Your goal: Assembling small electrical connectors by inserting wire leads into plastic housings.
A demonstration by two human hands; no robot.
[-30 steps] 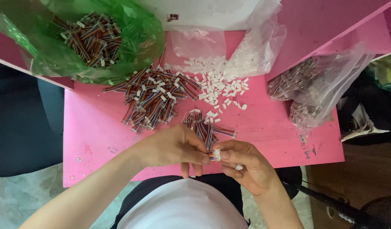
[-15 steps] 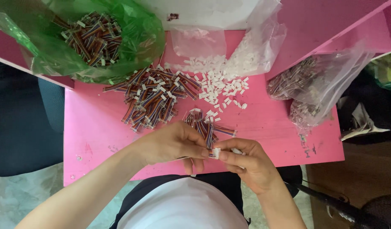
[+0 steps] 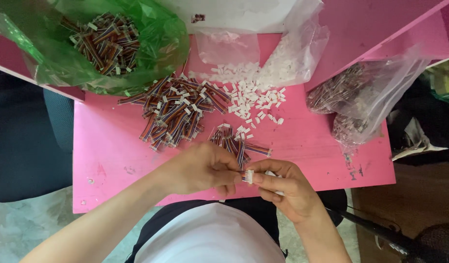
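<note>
Over the near edge of the pink table, my left hand pinches a short multicoloured ribbon cable whose wire end shows at my fingertips. My right hand holds a small white connector housing against that end, and more white shows under its fingers. The two hands touch at the connector. Just beyond them lies a small bundle of cables.
A big heap of ribbon cables lies mid-table, loose white housings beside it, spilling from a clear bag. A green bag of cables sits at far left, a clear bag of parts at right.
My hands stayed at the near edge. The fingers shifted slightly, and the white housing now sits against the cable end between both hands.
</note>
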